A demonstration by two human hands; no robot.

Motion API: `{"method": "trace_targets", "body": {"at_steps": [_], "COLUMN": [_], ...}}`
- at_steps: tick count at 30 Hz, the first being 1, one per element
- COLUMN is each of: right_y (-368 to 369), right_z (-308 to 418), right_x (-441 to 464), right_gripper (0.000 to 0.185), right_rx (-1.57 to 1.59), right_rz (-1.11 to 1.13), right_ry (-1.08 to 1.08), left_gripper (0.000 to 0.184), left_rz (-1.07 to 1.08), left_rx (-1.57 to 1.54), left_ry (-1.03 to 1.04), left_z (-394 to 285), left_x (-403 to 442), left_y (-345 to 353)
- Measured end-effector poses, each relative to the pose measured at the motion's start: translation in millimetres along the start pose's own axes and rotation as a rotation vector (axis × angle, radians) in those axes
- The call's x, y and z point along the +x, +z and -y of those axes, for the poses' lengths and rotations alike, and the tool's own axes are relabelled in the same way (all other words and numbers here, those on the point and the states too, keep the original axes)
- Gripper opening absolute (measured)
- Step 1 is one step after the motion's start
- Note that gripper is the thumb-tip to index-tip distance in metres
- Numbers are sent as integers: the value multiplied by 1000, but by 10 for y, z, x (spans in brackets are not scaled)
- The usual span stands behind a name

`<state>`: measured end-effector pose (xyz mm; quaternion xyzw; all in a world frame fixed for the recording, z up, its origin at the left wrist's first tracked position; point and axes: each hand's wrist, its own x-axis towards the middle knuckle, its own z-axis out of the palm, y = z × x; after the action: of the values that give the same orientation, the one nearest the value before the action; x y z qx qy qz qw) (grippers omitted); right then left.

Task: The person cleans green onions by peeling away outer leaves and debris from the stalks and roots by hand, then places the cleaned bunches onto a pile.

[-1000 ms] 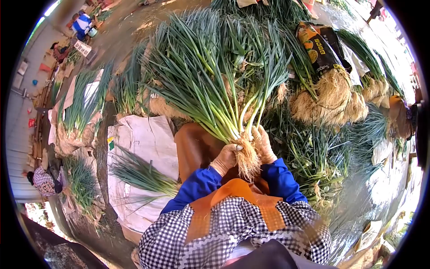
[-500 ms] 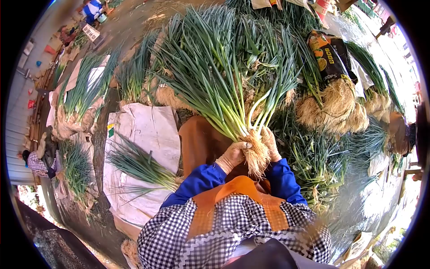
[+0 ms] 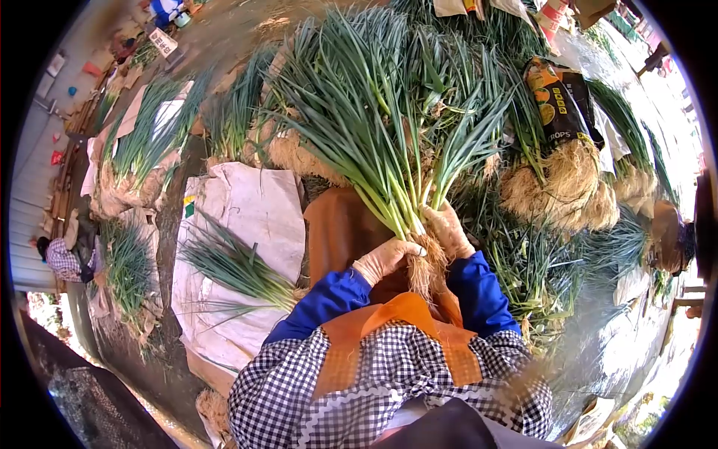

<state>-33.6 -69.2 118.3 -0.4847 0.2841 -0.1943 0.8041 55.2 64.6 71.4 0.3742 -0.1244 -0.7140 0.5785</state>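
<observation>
A bunch of long green onions (image 3: 385,187) stands between my hands, its leaves fanned up and away, its pale roots hanging down. My left hand (image 3: 387,259) is wrapped round the base of the stalks from the left, thumb across the front. On the other side my right hand (image 3: 447,230) grips the stems just above the roots, its fingers partly hidden behind them. A smaller bunch of green onions (image 3: 243,269) lies on a white sack (image 3: 277,194) left of my knee.
Large heaps of rooted onions (image 3: 561,183) lie at the right, with a black printed bag (image 3: 557,105) on them. Loose leaves (image 3: 531,269) cover the ground by my right arm. More bundles (image 3: 146,142) and a crouching person (image 3: 66,258) are at the left.
The view has shifted, so the surroundings sit differently in the frame. My hands have moved slightly, with the right now higher than the left along the stalks; both still hold the bunch.
</observation>
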Motion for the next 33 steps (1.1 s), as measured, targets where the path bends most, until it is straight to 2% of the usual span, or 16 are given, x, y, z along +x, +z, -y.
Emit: {"method": "trace_targets", "body": {"at_steps": [2, 4, 9, 13, 14, 17, 19, 20, 22, 24, 26, 27, 29, 30, 31, 33], "right_y": [35, 180, 299, 396, 464, 322, 121, 75, 280, 231, 269, 244, -201, -347, -493, -656], "right_z": [2, 165, 263, 556, 738, 1009, 1069, 1036, 1066, 452, 622, 831, 597, 535, 470, 518], "right_x": [-4, -85, -25, 82, 99, 286, 281, 227, -97, -110, -421, -698, -804, -827, -850, -779], "right_gripper": [39, 45, 53, 65, 71, 72, 71, 70, 70, 50, 35, 39, 40, 39, 40, 38], "right_rx": [-89, -648, -919, -1762, -1696, -1150, -459, 16, 85, -22, -368, -183, 233, 325, 376, 129], "right_rz": [-20, -54, 83, 54, 289, 497, 516, 488, 446, 692, 1069, 970, 919, 692, 449, 132], "right_ry": [-43, -336, -534, -640, -330, -425, -343, -115, 62, -121, -6, 107, -235, -367, -498, -312], "left_gripper": [35, 40, 39, 42, 42, 43, 44, 44, 44, 44, 44, 44, 44, 44, 44, 44], "left_rz": [60, 124, 174, 208, 188, 130, 68, 40, -10, -69, -125, -153, -211, -235, -254, -293], "left_rx": [33, -102, -537, -596, -553, -500, -463, -438, -383, -332, -288, -268, -224, -206, -186, -149], "left_ry": [83, 135, 155, 226, 242, 454, 524, 542, 580, 624, 668, 691, 739, 769, 797, 869], "left_z": [-160, -113, -99, -258, -366, -455, -546, -612, -754, -854, -943, -998, -1116, -1174, -1245, -1412], "left_x": [-178, -232, -281, -243, -309, -354, -459, -524, -696, -883, -1074, -1176, -1409, -1533, -1661, -1945], "left_y": [166, 237, 311, 307, 417, 271, 123, 76, 12, -55, -131, -166, -226, -260, -283, -339]}}
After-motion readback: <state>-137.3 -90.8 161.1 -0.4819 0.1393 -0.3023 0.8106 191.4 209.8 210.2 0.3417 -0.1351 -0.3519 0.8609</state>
